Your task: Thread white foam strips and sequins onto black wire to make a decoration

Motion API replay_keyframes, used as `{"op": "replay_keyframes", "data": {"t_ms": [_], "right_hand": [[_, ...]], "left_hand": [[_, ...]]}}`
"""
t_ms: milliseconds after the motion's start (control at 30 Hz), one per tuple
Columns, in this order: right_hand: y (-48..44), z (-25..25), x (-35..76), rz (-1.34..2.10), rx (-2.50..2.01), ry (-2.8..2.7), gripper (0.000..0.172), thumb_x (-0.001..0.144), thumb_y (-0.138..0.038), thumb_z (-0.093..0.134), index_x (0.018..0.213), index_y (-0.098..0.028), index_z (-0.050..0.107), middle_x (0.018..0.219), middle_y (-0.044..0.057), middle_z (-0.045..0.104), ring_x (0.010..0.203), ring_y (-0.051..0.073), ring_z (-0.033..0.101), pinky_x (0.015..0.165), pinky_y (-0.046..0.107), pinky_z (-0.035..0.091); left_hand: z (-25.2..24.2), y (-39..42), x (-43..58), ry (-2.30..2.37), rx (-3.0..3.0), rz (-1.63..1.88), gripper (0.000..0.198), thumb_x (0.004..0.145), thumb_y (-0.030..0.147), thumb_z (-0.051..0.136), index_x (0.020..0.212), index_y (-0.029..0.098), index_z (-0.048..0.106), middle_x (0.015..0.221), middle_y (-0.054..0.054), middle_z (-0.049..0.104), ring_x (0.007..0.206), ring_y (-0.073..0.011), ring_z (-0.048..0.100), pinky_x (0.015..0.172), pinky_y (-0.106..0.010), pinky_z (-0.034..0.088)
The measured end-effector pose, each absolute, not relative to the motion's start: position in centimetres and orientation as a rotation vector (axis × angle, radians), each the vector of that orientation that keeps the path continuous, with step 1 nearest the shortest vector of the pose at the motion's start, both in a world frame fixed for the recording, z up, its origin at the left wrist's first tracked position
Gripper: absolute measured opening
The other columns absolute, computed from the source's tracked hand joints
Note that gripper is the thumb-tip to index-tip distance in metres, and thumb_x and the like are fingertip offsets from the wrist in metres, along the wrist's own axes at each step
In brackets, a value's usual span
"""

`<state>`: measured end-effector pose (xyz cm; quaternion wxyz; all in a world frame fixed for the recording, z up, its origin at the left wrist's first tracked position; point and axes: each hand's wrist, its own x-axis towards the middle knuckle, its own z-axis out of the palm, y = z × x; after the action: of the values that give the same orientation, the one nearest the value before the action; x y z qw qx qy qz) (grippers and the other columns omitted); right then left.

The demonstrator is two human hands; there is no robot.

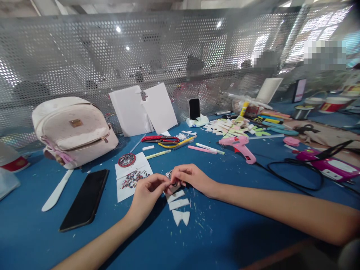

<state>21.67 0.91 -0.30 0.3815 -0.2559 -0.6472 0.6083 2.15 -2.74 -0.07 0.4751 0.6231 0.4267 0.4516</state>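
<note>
My left hand [147,193] and my right hand [189,176] meet over the blue table [213,232], both pinching a small white piece with dark markings [172,180]. Fingers of both hands are closed on it. Just below lie white foam cut-outs [176,203], one shaped like a bow [181,217]. To the left of my left hand a white sheet [132,180] carries scattered sequins, with a round dish of sequins [126,159] at its top.
A black phone [86,198] and a white plastic knife [57,191] lie at left, near a cream backpack [74,129]. A pink glue gun [240,147], pens, red scissors [160,139], foam scraps and a black cable [295,176] lie behind. A perforated metal screen stands at the back.
</note>
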Motion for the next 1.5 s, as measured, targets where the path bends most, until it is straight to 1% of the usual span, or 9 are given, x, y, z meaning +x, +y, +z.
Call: {"op": "replay_keyframes", "data": {"t_ms": [100,167,233,367,633,867,1167,1367,1500], "right_hand": [[0.9,-0.1,21.8,1.539,-0.684,-1.715,0.032,0.094,-0.046,0.057,0.091,-0.015,0.067,0.081,0.002,0.063,0.068,0.010,0.054,0.058,0.021,0.038],[1.0,0.0,21.9,1.577,-0.666,-1.765,0.026,0.088,-0.040,0.068,0.097,-0.016,0.063,0.086,0.001,0.063,0.075,0.011,0.057,0.063,0.021,0.041],[0.9,0.0,21.9,1.581,-0.662,-1.823,0.029,0.081,-0.035,0.075,0.098,-0.017,0.060,0.090,0.001,0.063,0.081,0.012,0.058,0.067,0.022,0.043],[0.8,0.0,22.0,1.521,-0.696,-1.898,0.032,0.075,-0.028,0.080,0.097,-0.018,0.059,0.090,0.000,0.063,0.077,0.011,0.057,0.067,0.023,0.042],[1.0,-0.2,22.1,1.423,-0.717,-1.862,0.020,0.087,-0.036,0.069,0.091,-0.017,0.065,0.086,0.002,0.064,0.080,0.014,0.059,0.074,0.026,0.045],[0.8,0.1,22.2,1.335,-0.756,-1.917,0.019,0.084,-0.035,0.072,0.091,-0.017,0.068,0.079,0.000,0.062,0.070,0.011,0.054,0.062,0.023,0.040],[0.5,0.2,22.1,1.250,-0.765,-1.926,0.017,0.086,-0.033,0.070,0.087,-0.016,0.068,0.079,0.000,0.061,0.068,0.011,0.052,0.061,0.023,0.038],[0.2,0.5,22.1,1.101,-0.767,-1.926,0.008,0.086,-0.024,0.069,0.086,-0.017,0.069,0.081,0.000,0.061,0.069,0.011,0.052,0.059,0.022,0.037],[0.2,0.5,22.1,1.035,-0.762,-1.934,0.008,0.086,-0.024,0.069,0.087,-0.017,0.070,0.081,0.000,0.059,0.067,0.010,0.051,0.057,0.022,0.037]], "left_hand": [[0.0,-2.8,2.1,1.014,1.513,1.110,0.009,0.083,0.022,0.067,0.078,0.016,0.070,0.069,0.000,0.072,0.062,-0.0131,0.068,0.063,-0.020,0.055],[0.0,-2.8,2.1,1.004,1.522,1.118,0.009,0.084,0.022,0.066,0.078,0.017,0.071,0.069,0.000,0.072,0.063,-0.0125,0.068,0.064,-0.020,0.054],[0.0,-2.9,2.0,1.004,1.534,1.124,0.009,0.084,0.022,0.066,0.078,0.017,0.071,0.070,0.000,0.072,0.064,-0.0122,0.068,0.064,-0.019,0.054],[0.2,-2.8,1.9,1.021,1.535,1.134,0.009,0.084,0.023,0.067,0.078,0.016,0.071,0.071,0.000,0.073,0.065,-0.0131,0.068,0.064,-0.020,0.054],[0.1,-2.3,1.5,1.024,1.518,1.114,0.009,0.083,0.022,0.067,0.079,0.015,0.071,0.069,-0.001,0.072,0.064,-0.0138,0.068,0.065,-0.021,0.054],[0.2,-2.3,1.8,1.005,1.480,1.099,0.008,0.082,0.022,0.069,0.077,0.015,0.071,0.069,0.000,0.072,0.063,-0.0129,0.069,0.064,-0.020,0.055],[0.0,-2.5,2.1,0.997,1.440,1.085,0.011,0.082,0.025,0.070,0.079,0.015,0.071,0.067,-0.001,0.073,0.061,-0.0132,0.069,0.063,-0.021,0.056],[-0.1,-2.7,2.5,0.959,1.320,1.067,0.020,0.080,0.033,0.074,0.080,0.013,0.069,0.067,-0.003,0.073,0.057,-0.0143,0.069,0.060,-0.023,0.058],[-0.2,-2.5,2.6,0.949,1.284,1.057,0.025,0.079,0.036,0.075,0.081,0.012,0.068,0.065,-0.004,0.073,0.058,-0.0152,0.070,0.060,-0.024,0.058]]}}
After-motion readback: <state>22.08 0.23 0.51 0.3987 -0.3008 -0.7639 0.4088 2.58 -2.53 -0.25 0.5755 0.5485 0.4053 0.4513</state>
